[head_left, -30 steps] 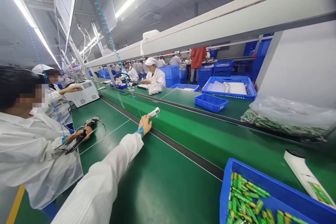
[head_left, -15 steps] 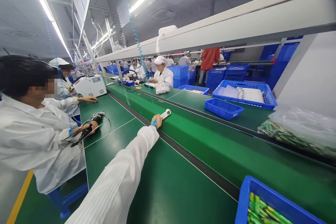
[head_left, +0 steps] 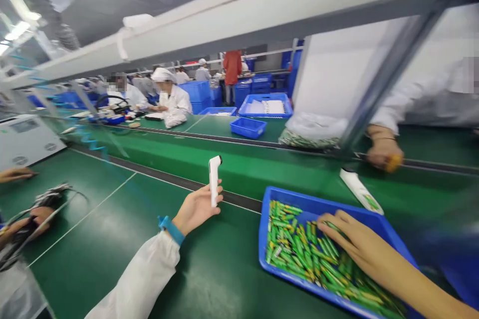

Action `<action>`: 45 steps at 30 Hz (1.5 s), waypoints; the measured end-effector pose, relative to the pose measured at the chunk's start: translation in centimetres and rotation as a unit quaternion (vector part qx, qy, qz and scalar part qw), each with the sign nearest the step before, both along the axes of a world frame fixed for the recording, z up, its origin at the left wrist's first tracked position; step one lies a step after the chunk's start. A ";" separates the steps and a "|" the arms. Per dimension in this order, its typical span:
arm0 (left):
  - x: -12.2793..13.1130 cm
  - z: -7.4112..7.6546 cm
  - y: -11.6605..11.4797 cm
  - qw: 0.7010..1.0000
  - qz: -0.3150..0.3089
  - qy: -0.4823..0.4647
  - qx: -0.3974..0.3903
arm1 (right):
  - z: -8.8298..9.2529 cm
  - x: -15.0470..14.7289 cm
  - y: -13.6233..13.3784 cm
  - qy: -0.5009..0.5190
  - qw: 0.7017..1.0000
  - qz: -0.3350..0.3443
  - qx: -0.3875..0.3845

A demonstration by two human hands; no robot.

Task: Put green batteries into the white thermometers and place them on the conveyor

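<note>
A white handheld device shaped like an infrared thermometer (head_left: 213, 179) stands nearly upright in my left hand (head_left: 198, 205), pinched between thumb and fingers above the green bench. A blue wrist strap circles that wrist. My right hand (head_left: 348, 237) reaches into a blue bin (head_left: 264, 239) full of small green-and-yellow batteries (head_left: 288, 241). Its fingers are curled, with a green battery apparently between them, partly hidden. Just behind the bin, a second white device (head_left: 361, 192) lies on the green conveyor, green batteries showing in its handle.
Across the belt, a co-worker's hand (head_left: 385, 153) holds something orange, blurred. A bag of green items (head_left: 314, 132) and a small blue tray (head_left: 248, 128) sit on the far bench. At left, another person's hands hold a black cabled bundle (head_left: 48, 199). A metal post (head_left: 389, 75) slants at right.
The view has swung right. My left hand has drawn back from over the belt with the white device, now held upright. My right hand has come into view in the battery bin.
</note>
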State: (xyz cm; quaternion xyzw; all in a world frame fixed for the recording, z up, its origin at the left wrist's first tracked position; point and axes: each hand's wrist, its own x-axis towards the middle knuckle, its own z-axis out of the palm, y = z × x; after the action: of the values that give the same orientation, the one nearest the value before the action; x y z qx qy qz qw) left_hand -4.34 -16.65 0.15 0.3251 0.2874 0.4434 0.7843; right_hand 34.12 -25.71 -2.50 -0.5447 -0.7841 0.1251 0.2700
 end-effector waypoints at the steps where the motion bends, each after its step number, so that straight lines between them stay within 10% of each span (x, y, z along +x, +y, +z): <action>1: 0.8 0.2 -1.3 0.999 -0.022 -0.031 -0.037 | 1.2 -0.6 -0.1 0.015 0.999 -0.008 -0.038; 5: 3.7 1.3 -5.7 0.985 -0.083 -0.098 -0.116 | 4.8 -2.5 -0.5 0.079 0.986 -0.017 -0.143; 13: 9.5 1.6 -8.8 0.986 -0.135 -0.081 -0.056 | 6.3 -4.5 -2.5 0.097 0.983 -0.010 -0.158; 21: 9.4 0.8 -10.6 0.987 -0.159 -0.026 -0.021 | 8.6 -8.1 -6.4 -0.056 0.981 0.187 0.015; 27: 9.4 0.5 -11.1 0.977 -0.203 -0.059 -0.034 | 8.3 -9.4 -7.1 -0.149 0.965 0.211 0.038; 37: 8.9 0.6 -11.3 0.952 -0.305 0.019 0.036 | 8.6 -8.9 -6.9 -0.112 0.954 0.266 -0.077; 45: 9.9 1.2 -11.9 0.972 -0.232 0.031 0.013 | 9.0 -8.6 -7.0 0.014 0.956 0.208 -0.205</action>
State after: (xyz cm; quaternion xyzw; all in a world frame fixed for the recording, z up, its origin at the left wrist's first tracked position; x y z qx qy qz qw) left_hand 5.52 -28.52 1.30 0.4065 0.2224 0.2432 0.8522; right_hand 25.52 -32.74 6.50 -0.4114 -0.8336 0.3446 0.1312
